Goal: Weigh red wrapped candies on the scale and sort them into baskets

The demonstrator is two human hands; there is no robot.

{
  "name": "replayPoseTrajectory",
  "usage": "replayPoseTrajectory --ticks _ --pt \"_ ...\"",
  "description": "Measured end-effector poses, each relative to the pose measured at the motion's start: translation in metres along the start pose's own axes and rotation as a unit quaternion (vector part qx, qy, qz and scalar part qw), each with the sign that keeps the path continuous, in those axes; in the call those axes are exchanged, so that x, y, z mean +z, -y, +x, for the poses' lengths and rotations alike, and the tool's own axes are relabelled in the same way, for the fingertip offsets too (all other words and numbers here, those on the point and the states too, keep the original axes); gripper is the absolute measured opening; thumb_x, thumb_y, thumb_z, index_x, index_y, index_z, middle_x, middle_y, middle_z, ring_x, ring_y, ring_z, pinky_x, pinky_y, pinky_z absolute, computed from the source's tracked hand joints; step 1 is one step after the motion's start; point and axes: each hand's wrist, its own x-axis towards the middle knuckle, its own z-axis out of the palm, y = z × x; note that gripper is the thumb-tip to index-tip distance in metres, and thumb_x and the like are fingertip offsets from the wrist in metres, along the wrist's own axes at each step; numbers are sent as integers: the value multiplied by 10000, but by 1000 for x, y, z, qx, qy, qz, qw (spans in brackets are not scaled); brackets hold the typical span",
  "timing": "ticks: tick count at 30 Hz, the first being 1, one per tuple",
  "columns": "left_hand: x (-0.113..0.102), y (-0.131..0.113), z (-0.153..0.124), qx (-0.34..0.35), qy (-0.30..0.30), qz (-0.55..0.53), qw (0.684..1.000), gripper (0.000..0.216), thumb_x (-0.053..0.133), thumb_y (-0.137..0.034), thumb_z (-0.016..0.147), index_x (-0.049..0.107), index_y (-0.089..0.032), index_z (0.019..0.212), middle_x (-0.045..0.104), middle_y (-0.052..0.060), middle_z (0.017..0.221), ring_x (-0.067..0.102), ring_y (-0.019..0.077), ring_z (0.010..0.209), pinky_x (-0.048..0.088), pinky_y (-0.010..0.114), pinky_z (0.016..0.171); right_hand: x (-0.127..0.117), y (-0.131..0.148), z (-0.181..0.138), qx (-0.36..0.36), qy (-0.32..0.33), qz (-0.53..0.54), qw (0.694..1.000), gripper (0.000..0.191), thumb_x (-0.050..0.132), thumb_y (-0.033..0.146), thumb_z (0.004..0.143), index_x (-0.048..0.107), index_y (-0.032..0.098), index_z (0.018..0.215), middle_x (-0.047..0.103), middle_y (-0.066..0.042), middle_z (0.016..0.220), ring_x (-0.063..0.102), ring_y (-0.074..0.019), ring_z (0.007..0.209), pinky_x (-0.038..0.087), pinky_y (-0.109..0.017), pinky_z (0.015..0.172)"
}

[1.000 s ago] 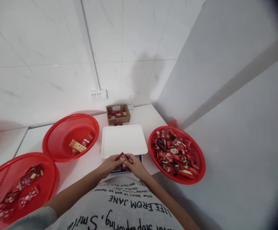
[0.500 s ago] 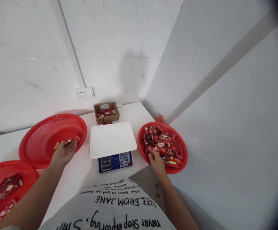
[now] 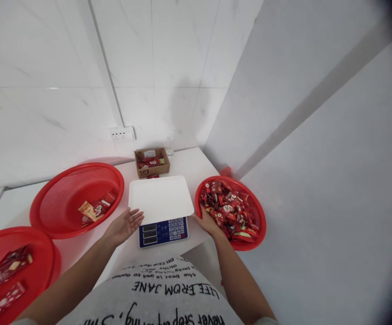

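Note:
My left hand (image 3: 123,228) is open, palm up and fingers stretched, beside the left front corner of the scale's white pan (image 3: 160,198). Nothing lies in it. My right hand (image 3: 208,223) sits at the near left rim of the right red basket (image 3: 261,212), fingers apart and seemingly empty, its thumb close to the pan's right corner. That basket is heaped with red snack packets (image 3: 229,205). A few red and orange packets (image 3: 96,211) lie in the back left red basket (image 3: 57,198). Below the pan shows the blue keypad panel (image 3: 163,232) of the scale.
Behind the scale stands a small cardboard box (image 3: 152,169) with red packets inside. A front left red basket (image 3: 45,257) holds larger red packets (image 3: 8,271). A white tiled wall with a socket (image 3: 122,134) closes the back; a grey panel (image 3: 317,194) rises on the right.
My left hand has left the back left basket and moved right to the scale, leaving packets behind. My right hand has drawn back from the heap to the basket's left rim.

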Motion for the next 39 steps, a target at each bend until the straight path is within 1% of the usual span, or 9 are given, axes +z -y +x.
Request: replayPoseTrajectory --ticks 5,12,19,21,25,28,31,34,39 --pt "-5 5 -2 -9 -6 10 1000 216 445 -237 929 596 -107 846 682 94 802 693 156 678 566 236 592 1 4 -7 -2 -34 -26 999 596 579 330 774 446 99 1307 513 -208 1332 497 -294 1219 352 -427 1008" --pt "-5 12 -6 -25 -4 32 999 160 476 -199 913 600 -115 857 686 88 809 678 135 649 546 223 600 -6 0 -19 -69 -126 75 987 342 484 330 778 584 161 1057 637 -133 1125 578 -248 1079 409 -420 961" --pt "8 20 -15 -31 63 116 991 121 565 -184 847 609 -140 951 696 93 872 670 145 707 515 239 674 -29 22 -41 -70 -166 187 966 373 498 402 796 559 180 1089 623 -111 1148 565 -237 1063 399 -433 970" --pt "16 24 -21 -22 110 165 980 175 587 -260 839 608 -153 975 697 96 892 660 156 733 501 259 696 -30 41 -50 -61 -135 249 957 400 534 430 789 549 192 1110 632 -98 1120 593 -228 985 445 -415 907" --pt "35 34 -36 5 199 276 940 307 639 -414 786 627 -171 974 678 88 952 625 172 811 466 288 738 -20 84 -70 -50 7 385 922 523 603 449 758 482 208 1206 680 -68 919 628 -197 769 507 -364 728" --pt "48 41 -46 39 261 332 905 348 653 -468 753 656 -162 917 665 72 910 591 176 824 430 285 750 -6 112 -82 -55 81 415 904 556 668 444 715 505 217 1195 687 -49 867 634 -197 762 507 -352 718" --pt "54 44 -50 106 279 358 885 365 638 -504 745 651 -150 834 634 37 771 538 160 730 395 269 708 2 126 -90 -83 109 417 898 449 668 481 713 591 212 1064 682 -39 885 625 -197 826 495 -339 764" --pt "53 41 -53 150 273 385 868 364 617 -522 752 616 -158 764 589 7 697 486 148 670 365 258 667 4 129 -91 -92 123 403 902 373 583 543 769 624 193 889 636 -5 741 580 -154 693 474 -296 687" --pt "51 34 -61 172 267 434 843 377 584 -537 768 562 -168 694 526 -19 629 437 137 627 325 251 624 0 126 -91 -108 77 331 934 402 539 569 786 537 190 652 463 46 554 413 -107 537 353 -241 525"
